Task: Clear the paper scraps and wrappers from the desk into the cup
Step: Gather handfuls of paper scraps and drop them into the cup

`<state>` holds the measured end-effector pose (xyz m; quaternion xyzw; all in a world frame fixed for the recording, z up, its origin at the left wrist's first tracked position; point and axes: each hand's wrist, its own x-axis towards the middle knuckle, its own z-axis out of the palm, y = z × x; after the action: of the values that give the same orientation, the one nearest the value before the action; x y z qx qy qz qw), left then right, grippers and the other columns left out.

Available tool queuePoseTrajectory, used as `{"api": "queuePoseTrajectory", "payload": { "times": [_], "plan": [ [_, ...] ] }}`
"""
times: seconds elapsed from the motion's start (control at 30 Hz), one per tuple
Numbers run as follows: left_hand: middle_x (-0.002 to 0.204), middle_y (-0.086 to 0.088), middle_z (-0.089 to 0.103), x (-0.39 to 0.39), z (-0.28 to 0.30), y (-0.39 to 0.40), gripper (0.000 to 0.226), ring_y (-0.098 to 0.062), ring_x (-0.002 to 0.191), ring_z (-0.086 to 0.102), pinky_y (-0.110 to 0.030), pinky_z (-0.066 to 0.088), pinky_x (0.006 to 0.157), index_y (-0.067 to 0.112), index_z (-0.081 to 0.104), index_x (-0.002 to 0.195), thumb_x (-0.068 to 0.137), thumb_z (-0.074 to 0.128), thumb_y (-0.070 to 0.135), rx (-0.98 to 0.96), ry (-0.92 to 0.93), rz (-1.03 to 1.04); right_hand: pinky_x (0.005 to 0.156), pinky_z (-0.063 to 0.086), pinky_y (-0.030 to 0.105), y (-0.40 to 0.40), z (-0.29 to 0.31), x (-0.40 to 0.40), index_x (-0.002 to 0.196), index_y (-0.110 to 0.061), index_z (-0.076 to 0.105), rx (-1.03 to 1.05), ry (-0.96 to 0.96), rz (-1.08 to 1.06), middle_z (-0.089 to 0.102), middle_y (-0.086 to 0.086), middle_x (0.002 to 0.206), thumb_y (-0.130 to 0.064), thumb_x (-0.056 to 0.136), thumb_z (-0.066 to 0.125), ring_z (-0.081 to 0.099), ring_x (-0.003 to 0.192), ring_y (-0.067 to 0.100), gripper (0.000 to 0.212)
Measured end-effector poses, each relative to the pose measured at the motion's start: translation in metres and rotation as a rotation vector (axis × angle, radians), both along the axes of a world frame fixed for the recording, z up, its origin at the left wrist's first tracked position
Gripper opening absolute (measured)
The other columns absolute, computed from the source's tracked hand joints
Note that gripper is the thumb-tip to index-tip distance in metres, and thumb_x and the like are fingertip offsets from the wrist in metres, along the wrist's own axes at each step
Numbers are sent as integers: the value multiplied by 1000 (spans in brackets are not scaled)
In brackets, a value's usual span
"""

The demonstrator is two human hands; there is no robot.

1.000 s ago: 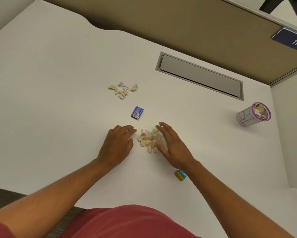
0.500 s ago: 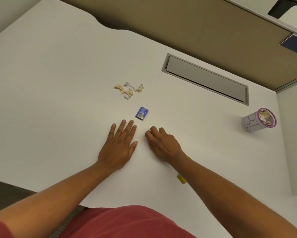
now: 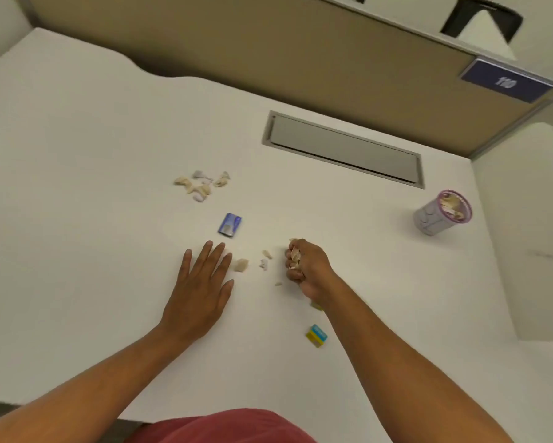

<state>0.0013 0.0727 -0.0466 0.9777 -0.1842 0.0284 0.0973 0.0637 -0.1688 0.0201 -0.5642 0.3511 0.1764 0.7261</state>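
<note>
White desk [image 3: 77, 155]: cup [image 3: 441, 212] part-filled; right hand [image 3: 303, 266] fisted scraps, left hand [image 3: 201, 282] lay flat; pile [image 3: 201, 185], wrappers remained beyond.

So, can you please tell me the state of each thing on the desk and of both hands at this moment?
right hand: fingers curled round a handful of paper scraps
left hand: flat on the desk, fingers straight
loose scraps: lying between the hands
far scrap pile: untouched on the desk
blue wrapper: lying flat, untouched
yellow-blue wrapper: lying beside the right forearm
cup: upright, open, scraps inside
desk: not yet cleared
</note>
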Motion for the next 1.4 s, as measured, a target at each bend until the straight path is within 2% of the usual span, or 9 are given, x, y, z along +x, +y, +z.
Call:
{"api": "queuePoseTrajectory", "payload": {
  "times": [0.17,0.37,0.57,0.73,0.87,0.97,1.13,1.27,1.4],
  "plan": [
    [160,-11,50,11,18,-66,52,-31,154,39,-61,29,125,7,56,149,107,39,32,-188,-102,-121,32,23,18,-83,26,-4,76,-12,55,492,-11,-203,49,1,70,-11,93,56,34,56,9,17],
    [155,-12,55,24,22,-163,51,-31,149,47,-53,28,126,4,57,147,107,41,31,-342,-139,-280,33,20,15,-203,68,2,74,-11,50,541,-116,-390,45,1,70,-7,94,46,30,56,9,22],
    [158,-13,53,50,14,-232,67,-33,146,50,-43,23,127,5,58,147,112,20,48,-276,-9,-316,34,26,16,-289,99,43,88,-6,57,114,-209,-587,57,10,66,-8,101,46,43,37,12,17],
    [168,-9,37,81,-4,-260,82,-31,157,35,-44,17,130,12,48,156,107,3,60,-175,118,-275,66,54,36,-326,83,93,100,-12,62,-581,-194,-483,61,6,96,-22,100,45,66,92,28,20],
    [168,-8,39,93,-15,-264,69,-30,156,36,-46,18,128,15,49,155,111,12,53,-128,80,-283,73,43,36,-336,58,109,94,-8,53,-1133,-470,-270,56,6,87,-23,109,35,54,82,23,28],
    [172,-3,31,92,-19,-263,63,-25,160,27,-44,14,131,20,40,160,111,16,51,-103,60,-269,76,40,29,-339,38,110,95,-12,53,-1271,-551,-124,53,2,94,-25,110,36,50,85,17,26],
    [172,-2,31,90,-11,-263,60,-24,160,26,-43,14,131,21,41,160,109,24,48,-115,77,-251,71,50,40,-340,27,96,85,-4,62,-1488,-656,36,58,8,88,-6,99,50,57,80,26,19],
    [172,-2,32,89,-7,-265,60,-23,160,27,-42,13,131,20,42,159,109,25,48,-106,89,-243,77,49,41,-341,32,81,81,-10,74,-1698,-477,123,70,6,81,-19,95,58,62,80,28,22],
    [172,-1,31,89,-6,-265,61,-23,161,26,-43,14,131,20,42,160,109,23,49,-105,101,-245,92,46,35,-348,44,74,107,-11,76,-1572,-451,236,74,7,110,-23,102,54,62,105,29,26]
  ]
}}
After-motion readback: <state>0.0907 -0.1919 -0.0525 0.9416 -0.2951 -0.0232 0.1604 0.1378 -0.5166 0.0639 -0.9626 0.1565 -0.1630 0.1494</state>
